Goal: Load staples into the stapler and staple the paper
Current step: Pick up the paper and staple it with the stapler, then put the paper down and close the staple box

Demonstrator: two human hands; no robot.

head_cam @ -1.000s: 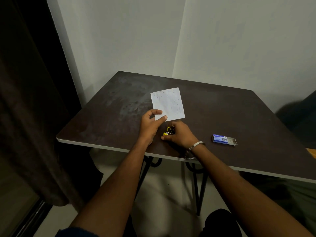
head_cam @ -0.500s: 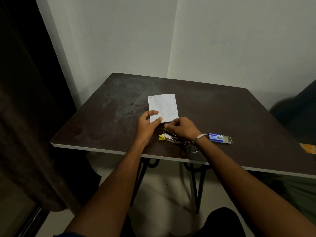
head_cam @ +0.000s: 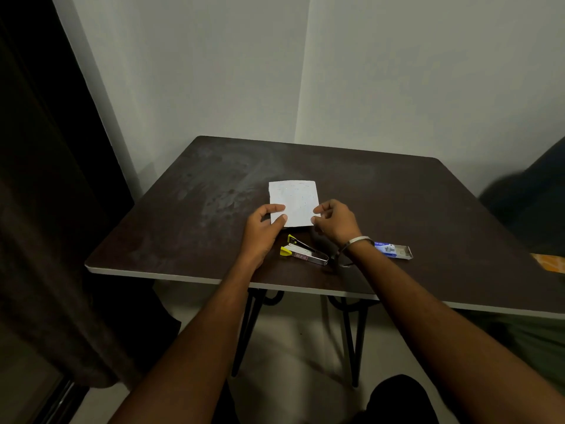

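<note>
A small white paper (head_cam: 294, 201) with faint writing lies near the middle of the dark table (head_cam: 189, 209). My left hand (head_cam: 264, 225) pinches its near left corner, and my right hand (head_cam: 335, 221) pinches its near right corner. The stapler (head_cam: 303, 254), metal with yellow tips, lies on the table just below the paper between my wrists; its top is hinged open and no hand touches it. A blue staple box (head_cam: 392, 249) with its tray slid out lies to the right of my right wrist.
The table stands in a corner of pale walls. A dark curtain (head_cam: 46, 240) hangs at the left. A dark seat (head_cam: 532, 209) and an orange patterned thing (head_cam: 550, 262) are at the right edge. The table's pale front edge (head_cam: 183, 277) is close to me.
My right hand let go of the stapler, which now lies open on the table, and moved up to the paper's right corner. My left hand stayed on the paper.
</note>
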